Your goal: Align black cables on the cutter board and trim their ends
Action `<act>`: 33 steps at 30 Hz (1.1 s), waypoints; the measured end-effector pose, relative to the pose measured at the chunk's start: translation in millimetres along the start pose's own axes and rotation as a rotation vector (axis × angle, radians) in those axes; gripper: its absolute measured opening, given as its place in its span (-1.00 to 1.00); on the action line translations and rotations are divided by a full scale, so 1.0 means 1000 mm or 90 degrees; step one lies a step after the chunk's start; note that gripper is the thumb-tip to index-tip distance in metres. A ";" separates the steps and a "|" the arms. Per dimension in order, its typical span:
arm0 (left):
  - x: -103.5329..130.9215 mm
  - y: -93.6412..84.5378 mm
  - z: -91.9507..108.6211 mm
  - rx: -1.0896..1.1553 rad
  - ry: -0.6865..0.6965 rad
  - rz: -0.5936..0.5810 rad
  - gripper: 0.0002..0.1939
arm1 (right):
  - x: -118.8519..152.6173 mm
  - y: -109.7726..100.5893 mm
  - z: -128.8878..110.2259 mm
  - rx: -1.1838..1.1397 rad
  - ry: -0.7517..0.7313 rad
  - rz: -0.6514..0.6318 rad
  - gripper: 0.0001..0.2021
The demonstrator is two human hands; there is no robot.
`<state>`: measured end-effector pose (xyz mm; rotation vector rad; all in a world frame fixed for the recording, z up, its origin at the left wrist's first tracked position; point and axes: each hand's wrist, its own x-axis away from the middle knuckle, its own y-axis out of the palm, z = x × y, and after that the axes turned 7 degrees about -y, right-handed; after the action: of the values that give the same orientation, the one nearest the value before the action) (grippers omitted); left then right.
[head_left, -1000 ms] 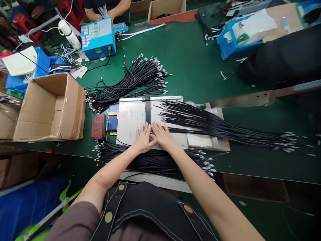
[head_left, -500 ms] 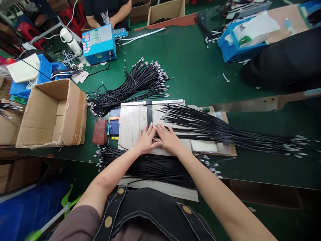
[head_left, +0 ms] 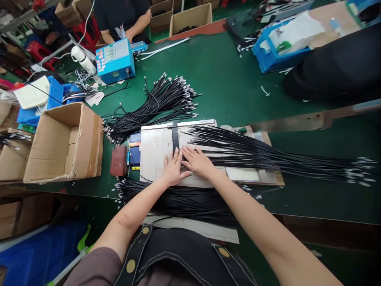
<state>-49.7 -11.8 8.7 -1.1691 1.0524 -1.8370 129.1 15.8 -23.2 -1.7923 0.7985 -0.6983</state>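
Note:
My left hand (head_left: 172, 170) lies with fingers spread on a pale ruled board (head_left: 154, 159), near a dark crossbar (head_left: 175, 137). Beside it, my right hand (head_left: 196, 162) rests flat with fingers extended, over the near left ends of a fanned bundle of black cables (head_left: 262, 153). Their silvery tips reach far to the right. What lies under my palms is hidden. A second pile of black cables (head_left: 190, 202) runs under my forearms along the table's front. Behind the board sits another heap of cables (head_left: 157, 99).
An open cardboard box (head_left: 62, 147) stands at the left, near a pixelated reddish-brown object (head_left: 118, 160). Farther back are a blue machine (head_left: 115, 61), a white bottle (head_left: 83, 60) and a co-worker's arms (head_left: 138, 28). A blue bin (head_left: 264, 55) and a large black object (head_left: 333, 67) occupy the right.
My hands have drawn slightly apart; the thumbs, close together before, now show a gap. The view has shifted a little. The cables lie much as before.

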 end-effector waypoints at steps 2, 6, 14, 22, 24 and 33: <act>-0.008 -0.001 0.000 -0.009 0.013 0.004 -0.02 | 0.004 -0.001 0.009 0.014 0.033 0.037 -0.38; -0.014 0.002 0.008 -0.051 0.046 0.020 -0.07 | 0.022 -0.004 0.038 0.043 0.086 0.063 -0.36; -0.020 -0.010 0.003 0.005 0.012 0.009 -0.13 | -0.014 -0.006 0.011 -0.017 -0.052 0.006 -0.40; -0.033 -0.013 0.008 0.003 -0.019 0.016 -0.09 | 0.043 -0.012 0.047 0.056 0.057 0.080 -0.46; -0.038 -0.019 0.003 0.008 -0.058 0.026 -0.10 | 0.047 -0.008 0.045 0.066 0.045 0.057 -0.46; -0.058 -0.032 0.006 -0.083 0.050 0.001 -0.18 | 0.049 0.000 0.032 0.081 0.058 0.089 -0.48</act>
<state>-28.5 50.6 18.4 -1.1790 1.2335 -1.8486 183.4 -4.4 -28.4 -1.5840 0.9112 -0.7267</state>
